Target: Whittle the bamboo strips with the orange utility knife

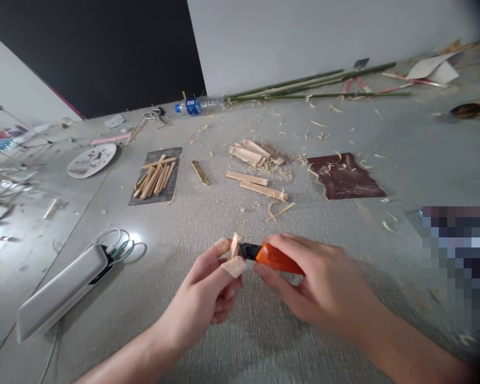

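My left hand is closed on a short strip of pale wood, held upright between taped thumb and fingertips. In my right hand is an orange utility knife, its dark blade end against the right side of the strip. Just beyond my hands, two longer wood strips lie on the table. Behind them sits a pile of pale split pieces among curled shavings. Thin wooden sticks are heaped on a dark sheet to the left.
A white power bank with cables lies at the near left. At the right is a brown sandpaper sheet. Along the wall lie a plastic bottle and green bamboo stalks. A white plate holds dark bits.
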{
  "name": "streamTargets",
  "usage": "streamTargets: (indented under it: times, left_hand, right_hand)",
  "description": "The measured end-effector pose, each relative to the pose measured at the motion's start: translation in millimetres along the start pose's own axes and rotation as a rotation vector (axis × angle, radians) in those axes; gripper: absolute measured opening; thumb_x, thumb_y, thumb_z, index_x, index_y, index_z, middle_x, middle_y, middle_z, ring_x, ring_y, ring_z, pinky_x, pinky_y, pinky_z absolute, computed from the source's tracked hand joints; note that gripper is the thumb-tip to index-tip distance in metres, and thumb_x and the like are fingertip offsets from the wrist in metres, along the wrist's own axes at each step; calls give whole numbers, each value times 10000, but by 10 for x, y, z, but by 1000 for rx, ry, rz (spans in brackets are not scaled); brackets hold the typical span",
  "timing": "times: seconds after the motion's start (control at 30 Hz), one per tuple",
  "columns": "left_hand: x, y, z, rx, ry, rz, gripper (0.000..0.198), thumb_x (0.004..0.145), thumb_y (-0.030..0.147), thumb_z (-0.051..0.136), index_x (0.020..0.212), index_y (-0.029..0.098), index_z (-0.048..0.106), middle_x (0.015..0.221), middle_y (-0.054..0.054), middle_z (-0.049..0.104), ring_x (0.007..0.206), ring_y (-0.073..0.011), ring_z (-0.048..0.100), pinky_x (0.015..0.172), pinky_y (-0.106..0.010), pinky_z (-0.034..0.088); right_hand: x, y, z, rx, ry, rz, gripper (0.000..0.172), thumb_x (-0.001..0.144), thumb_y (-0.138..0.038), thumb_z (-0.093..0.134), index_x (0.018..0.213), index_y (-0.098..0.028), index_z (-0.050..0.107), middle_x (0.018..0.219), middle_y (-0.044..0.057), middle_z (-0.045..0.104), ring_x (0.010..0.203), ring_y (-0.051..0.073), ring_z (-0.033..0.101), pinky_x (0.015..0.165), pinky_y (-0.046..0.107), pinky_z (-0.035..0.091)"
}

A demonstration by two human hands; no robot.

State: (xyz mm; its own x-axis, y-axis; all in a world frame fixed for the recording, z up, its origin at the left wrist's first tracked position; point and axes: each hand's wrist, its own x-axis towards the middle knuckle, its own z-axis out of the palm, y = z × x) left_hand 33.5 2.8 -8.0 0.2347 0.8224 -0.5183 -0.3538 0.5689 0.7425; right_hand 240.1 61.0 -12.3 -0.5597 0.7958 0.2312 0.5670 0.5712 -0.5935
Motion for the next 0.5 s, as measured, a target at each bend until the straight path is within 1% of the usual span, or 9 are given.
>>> streamTargets:
  times: [0.1,0.17,0.27,0.4,0.5]
  left_hand:
    - [5,2,30,63,10,26,363,920,536,730,967,247,517,621,108,391,448,-37,177,360,-125,172]
    - [12,-4,49,147,59,70,377,930,554,717,973,239,516,613,111,368,457,-42,183,369,-132,180]
    - [10,-28,59,296,120,172,377,980,573,649,959,228,499,620,108,330,476,-47,220,391,-140,195]
    - [-11,-70,46,401,119,286,382,1012,556,615,903,224,460,663,102,267,503,-46,220,423,-148,206]
    - [2,-100,32,439,138,290,386,1019,548,605,876,227,445,640,104,267,503,-52,226,432,-159,203]
  right_hand:
    - [1,-12,2,0,-6,3,286,1028,-532,566,984,-253,615,804,-33,683,667,161,647,620,304,403]
    - [4,-13,5,-13,-2,3,290,1032,-538,561,988,-255,611,808,-33,687,666,165,653,612,303,397]
    - [8,-7,13,-47,8,-4,304,1037,-547,551,963,-255,599,794,-32,689,652,176,657,599,308,388]
    - [1,5,30,-70,16,-37,339,1043,-579,531,956,-256,589,782,-30,700,637,185,670,576,309,375]
    - [-6,19,60,-104,34,-49,370,1051,-603,504,945,-255,577,775,-29,710,623,186,678,544,304,347]
